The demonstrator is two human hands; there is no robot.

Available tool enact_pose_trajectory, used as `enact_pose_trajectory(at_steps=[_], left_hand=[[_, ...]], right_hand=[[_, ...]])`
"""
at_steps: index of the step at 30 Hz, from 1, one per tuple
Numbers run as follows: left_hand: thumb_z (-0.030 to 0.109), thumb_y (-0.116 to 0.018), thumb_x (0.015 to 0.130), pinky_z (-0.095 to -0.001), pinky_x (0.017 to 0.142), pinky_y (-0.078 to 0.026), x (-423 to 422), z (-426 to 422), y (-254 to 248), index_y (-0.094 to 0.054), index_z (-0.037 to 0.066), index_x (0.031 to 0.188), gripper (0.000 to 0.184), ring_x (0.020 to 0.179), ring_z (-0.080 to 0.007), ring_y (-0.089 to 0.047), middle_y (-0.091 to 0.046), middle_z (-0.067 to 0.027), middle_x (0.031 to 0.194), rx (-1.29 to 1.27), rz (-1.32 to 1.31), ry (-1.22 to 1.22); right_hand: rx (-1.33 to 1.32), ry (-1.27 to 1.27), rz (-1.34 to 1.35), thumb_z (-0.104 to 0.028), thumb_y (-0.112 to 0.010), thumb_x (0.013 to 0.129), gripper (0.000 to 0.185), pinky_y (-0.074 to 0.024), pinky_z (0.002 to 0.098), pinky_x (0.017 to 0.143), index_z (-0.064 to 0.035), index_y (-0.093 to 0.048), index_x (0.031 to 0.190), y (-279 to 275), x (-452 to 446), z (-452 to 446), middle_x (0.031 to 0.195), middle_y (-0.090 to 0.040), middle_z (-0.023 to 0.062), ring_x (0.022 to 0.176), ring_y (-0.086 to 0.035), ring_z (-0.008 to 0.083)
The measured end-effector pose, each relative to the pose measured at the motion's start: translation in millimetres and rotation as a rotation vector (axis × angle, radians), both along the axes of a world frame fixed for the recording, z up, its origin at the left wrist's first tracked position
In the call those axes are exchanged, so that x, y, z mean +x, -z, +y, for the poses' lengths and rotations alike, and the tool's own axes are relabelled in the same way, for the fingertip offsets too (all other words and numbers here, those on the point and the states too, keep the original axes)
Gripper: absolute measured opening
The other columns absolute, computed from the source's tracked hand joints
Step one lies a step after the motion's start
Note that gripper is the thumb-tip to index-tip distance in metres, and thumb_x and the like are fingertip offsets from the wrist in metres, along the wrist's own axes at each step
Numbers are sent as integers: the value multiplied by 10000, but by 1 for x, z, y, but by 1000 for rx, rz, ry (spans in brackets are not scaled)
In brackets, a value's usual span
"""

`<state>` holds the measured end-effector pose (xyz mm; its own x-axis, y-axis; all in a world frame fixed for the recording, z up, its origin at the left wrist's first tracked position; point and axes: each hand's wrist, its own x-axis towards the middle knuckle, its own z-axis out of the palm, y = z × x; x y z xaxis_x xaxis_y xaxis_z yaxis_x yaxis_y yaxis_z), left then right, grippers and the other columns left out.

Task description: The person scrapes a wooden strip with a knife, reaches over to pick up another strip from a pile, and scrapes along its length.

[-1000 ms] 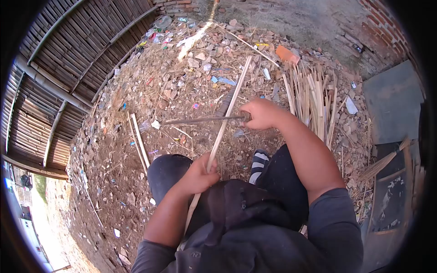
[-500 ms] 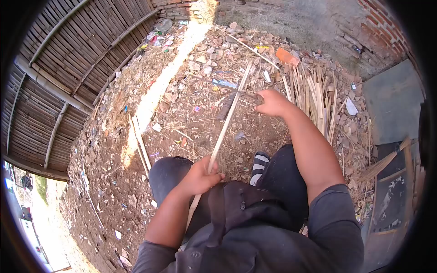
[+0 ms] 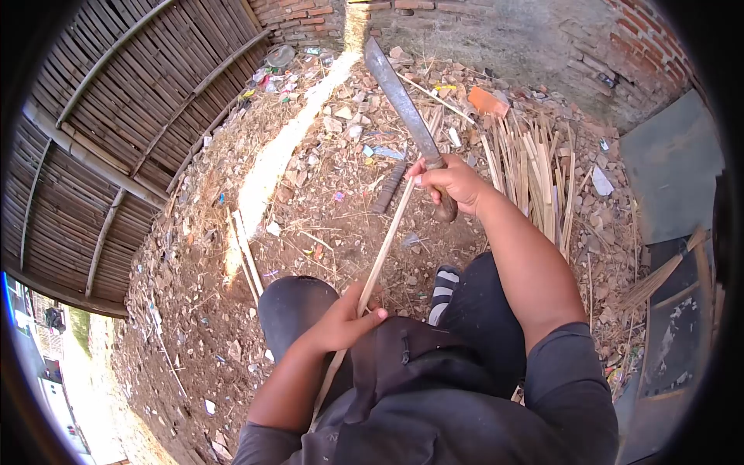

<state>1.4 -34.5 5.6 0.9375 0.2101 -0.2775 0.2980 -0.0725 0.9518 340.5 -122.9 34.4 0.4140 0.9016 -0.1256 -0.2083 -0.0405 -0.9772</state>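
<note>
A long pale bamboo strip (image 3: 387, 236) slants up from my lap, with my left hand (image 3: 345, 322) closed around its lower part. My right hand (image 3: 457, 186) grips the wooden handle of a machete (image 3: 403, 101), whose blade points up and away to the left. Fingers of that same hand touch the strip's far end; whether they pinch it is hard to tell. Just left of the strip's upper end, a dark, ribbed short bar (image 3: 389, 187) lies on the ground.
A bundle of split bamboo strips (image 3: 535, 170) lies to the right, near an orange brick piece (image 3: 488, 101). Two more strips (image 3: 245, 252) rest at left. Rubble covers the ground between a bamboo wall (image 3: 147, 85) and a brick wall (image 3: 511, 39). A grey panel (image 3: 670, 170) leans at right.
The machete has swung from lying across the strip to pointing up and away. My right hand has turned and now meets the strip's far end. My left hand stays on the strip.
</note>
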Motion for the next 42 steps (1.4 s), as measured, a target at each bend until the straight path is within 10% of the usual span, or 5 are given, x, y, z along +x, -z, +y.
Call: enact_pose_trajectory(at_steps=[7, 16, 21, 24, 42], left_hand=[[218, -557, 1073, -234, 807, -446, -39, 8, -1, -502, 33, 1324, 317, 899, -83, -550, -587, -5, 952, -245, 162, 79], [381, -416, 1113, -238, 451, -286, 5, 25, -9, -524, 132, 1010, 290, 536, -60, -369, -408, 54, 706, -391, 149, -76], [192, -570, 992, -226, 447, -243, 35, 32, -14, -514, 140, 1007, 78, 523, -37, -343, -400, 80, 706, -438, 157, -306], [156, -610, 966, -223, 442, -229, 32, 32, -7, -505, 137, 1021, 120, 511, -33, -331, -397, 84, 700, -544, 105, -237], [81, -743, 906, -207, 544, -373, 24, 19, 2, -482, 118, 968, 271, 624, -18, -460, -495, 80, 743, -164, 63, -271]], right_hand=[[184, 227, 18, -112, -684, 879, 183, -461, 269, 584, -41, -688, 1048, -6, 22, -7, 920, -665, 22, 616, -531, 76], [-10, 444, -271, -167, -720, 887, 168, -487, 291, 575, -53, -657, 994, 3, 40, -22, 861, -661, 48, 627, -568, 81], [-395, 206, -982, -333, -757, 802, 363, -541, 448, 781, -33, -667, 986, -1, 22, -13, 884, -704, 172, 898, -695, 355], [-433, -100, -1231, -268, -749, 762, 285, -549, 472, 780, -86, -689, 972, 0, -8, 1, 923, -716, 162, 899, -698, 364], [-382, -183, -1186, -198, -695, 782, 207, -554, 498, 747, -126, -706, 975, 11, -48, 35, 863, -715, 143, 854, -702, 367]])
